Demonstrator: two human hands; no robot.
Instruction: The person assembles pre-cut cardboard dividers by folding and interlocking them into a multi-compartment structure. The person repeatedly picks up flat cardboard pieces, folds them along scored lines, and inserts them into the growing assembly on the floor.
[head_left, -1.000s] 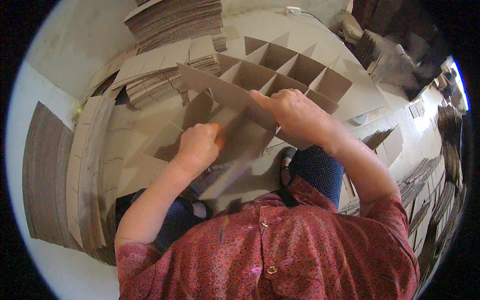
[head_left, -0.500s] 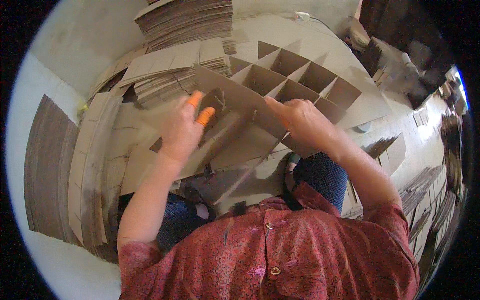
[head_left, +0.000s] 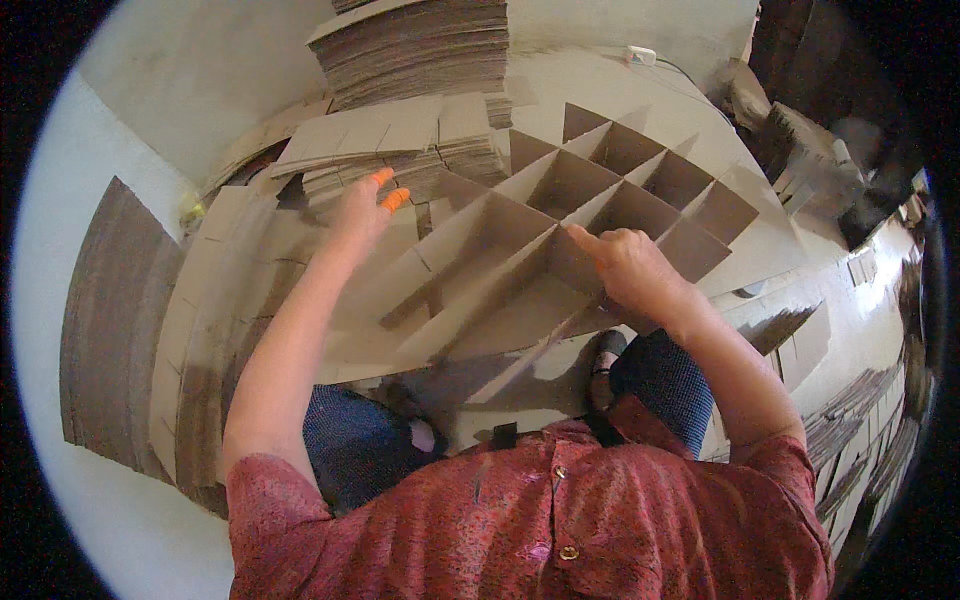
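I look down on a pale floor [head_left: 700,150] crowded with brown cardboard, the person seated on it in a red patterned shirt [head_left: 540,520]. In the middle lies the cardboard divider grid [head_left: 600,190], its slotted strips crossing to form open cells, the near end reaching toward the person's knees. The right hand [head_left: 630,270] rests on the near edge of the grid, fingers curled over one strip and thumb stretched along it, gripping the cardboard. The left hand [head_left: 365,210] is raised off to the left of the grid, fingers spread wide and holding nothing; two fingertips wear orange caps [head_left: 390,190]. It hovers just before the low stacks of cut strips [head_left: 400,145], which lie between it and the tall pile of flat sheets [head_left: 420,45] behind. Long loose strips [head_left: 440,300] slant under the left forearm, partly covering the grid's near left cells. A fanned bundle of sheets [head_left: 110,310] lies at the far left. More stacks [head_left: 860,440] line the right edge, and a white plug block [head_left: 640,55] lies near the wall.
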